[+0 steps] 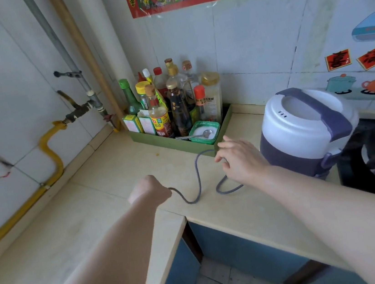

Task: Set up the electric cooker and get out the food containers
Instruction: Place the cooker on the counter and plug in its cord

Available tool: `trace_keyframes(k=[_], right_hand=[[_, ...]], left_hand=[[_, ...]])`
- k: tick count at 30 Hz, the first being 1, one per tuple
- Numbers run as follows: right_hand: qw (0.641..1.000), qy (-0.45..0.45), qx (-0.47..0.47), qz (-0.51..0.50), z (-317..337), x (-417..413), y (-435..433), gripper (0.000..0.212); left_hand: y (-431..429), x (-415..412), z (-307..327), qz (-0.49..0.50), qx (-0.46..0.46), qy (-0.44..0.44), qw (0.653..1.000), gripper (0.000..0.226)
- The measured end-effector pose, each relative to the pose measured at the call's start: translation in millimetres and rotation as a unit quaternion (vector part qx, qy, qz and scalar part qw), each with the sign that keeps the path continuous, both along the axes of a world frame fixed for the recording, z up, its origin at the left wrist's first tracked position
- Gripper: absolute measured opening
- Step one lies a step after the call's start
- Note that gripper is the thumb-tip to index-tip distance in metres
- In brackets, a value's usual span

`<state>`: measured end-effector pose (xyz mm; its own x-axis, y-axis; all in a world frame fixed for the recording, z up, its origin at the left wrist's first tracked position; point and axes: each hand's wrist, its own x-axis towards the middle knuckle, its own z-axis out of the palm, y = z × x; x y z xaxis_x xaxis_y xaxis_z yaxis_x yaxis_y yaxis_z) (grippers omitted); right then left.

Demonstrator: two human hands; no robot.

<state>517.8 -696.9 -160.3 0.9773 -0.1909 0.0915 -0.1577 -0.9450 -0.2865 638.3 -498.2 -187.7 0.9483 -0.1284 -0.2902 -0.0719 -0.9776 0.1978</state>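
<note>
The electric cooker [304, 131] stands on the beige counter at the right, white-lidded with a purple handle and purple body, lid closed. Its grey power cord [198, 176] loops across the counter in front of it. My left hand [150, 189] is closed in a fist around one end of the cord, at the counter's middle. My right hand [238, 156] rests over the cord just left of the cooker, fingers bent loosely around it. No food containers are visible outside the cooker.
A green tray [177, 143] of sauce bottles and a salt tub with a spoon sits in the corner behind the cord. A gas pipe with valve [80, 110] runs along the left wall. A black stove [374, 155] lies right of the cooker. The counter edge [175, 217] steps inward.
</note>
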Motion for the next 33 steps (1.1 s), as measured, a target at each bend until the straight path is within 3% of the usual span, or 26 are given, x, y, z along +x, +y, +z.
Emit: trace_keyframes(k=[2,7,14,19,24,29,31,33], right_hand=[[1.0,0.002,-0.001,0.003,4,6,6,0.033],[0.999,0.024,0.025,0.018,19,21,35,0.033],[0.987,0.022,0.155,0.044,35,46,84,0.046],[0.988,-0.041,0.149,-0.011,44,34,60,0.044],[0.979,-0.152,0.066,-0.115,61,-9,-3,0.037],[0.946,-0.224,-0.005,-0.234,62,-75,-80,0.036],[0.923,-0.228,0.025,-0.311,56,-99,-107,0.035],[0.893,-0.212,0.121,-0.377,50,-115,-124,0.038]], left_hand=[[15,10,16,0.08,-0.122,0.008,0.989,0.013],[39,14,44,0.192,-0.366,-0.017,0.91,0.034],[26,0,87,0.102,-0.548,-0.004,0.83,0.035],[-4,-12,100,0.063,-0.629,0.02,0.775,0.024],[-64,-35,96,0.005,-0.628,0.036,0.778,0.009],[-146,-76,80,-0.023,-0.586,0.088,0.805,0.025],[-173,-92,71,-0.009,-0.559,0.107,0.822,0.03],[-187,-102,58,0.021,-0.55,0.118,0.826,0.033]])
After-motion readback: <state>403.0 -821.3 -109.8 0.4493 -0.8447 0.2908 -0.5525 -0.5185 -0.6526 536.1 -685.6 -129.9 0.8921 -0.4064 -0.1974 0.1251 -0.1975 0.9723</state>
